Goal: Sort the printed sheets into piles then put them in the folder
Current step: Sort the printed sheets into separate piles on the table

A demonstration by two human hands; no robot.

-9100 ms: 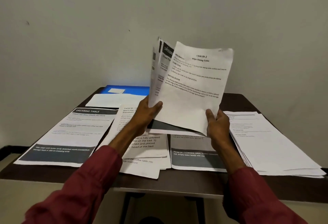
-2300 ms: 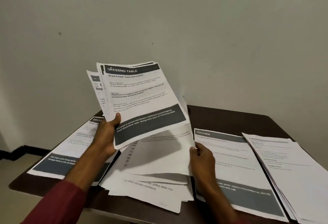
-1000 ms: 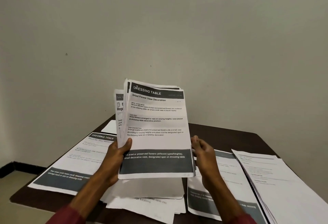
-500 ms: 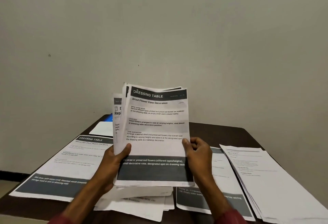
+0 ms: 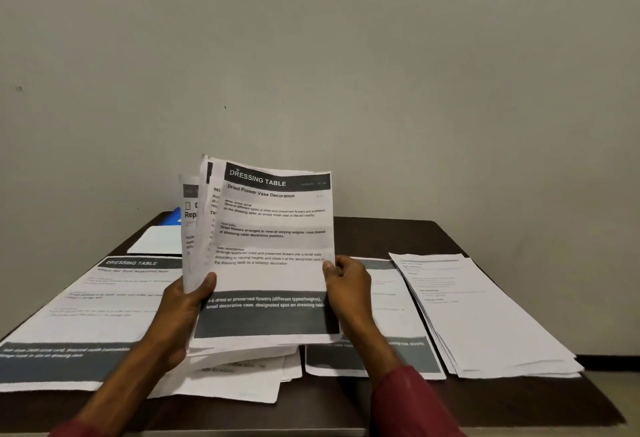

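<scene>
**Stack of printed sheets (image 5: 273, 246) held upright over the desk (image 5: 398, 239)**

We hold the stack nearly upright in the middle of the view, its lower edge just above the papers on the desk. Our left hand (image 5: 180, 313) grips the lower left edge, with the thumb laid across the front. Our right hand (image 5: 348, 293) pinches the right edge, thumb on the front and fingers curled behind. The top sheet reads "DRESSING TABLE" and "Dried Flower Vase Decoration", with a dark band across its foot. More sheets fan out behind it toward nine o'clock.

Taking the stack as the centre, we see these things on the desk:

- At six o'clock a loose pile (image 5: 249, 381) of white sheets lies directly below the stack, partly hidden by it.
- At eight o'clock a flat sheet (image 5: 90, 305) headed "DRESSING TABLE" has a grey band along its near edge.
- At four o'clock a grey-banded sheet (image 5: 394, 312) lies partly behind our right wrist.
- At three o'clock, farther out, a tidy white pile (image 5: 485, 315) meets that sheet's right edge. We cannot tell whether it overlaps the sheet or only touches it.
- At ten o'clock, by the desk's far corner, the blue folder (image 5: 176, 217) is mostly hidden by the stack.
- A blank sheet (image 5: 156, 241) lies just nearer to us than the folder.

A dark red sleeve (image 5: 408, 402) covers our right forearm.
</scene>
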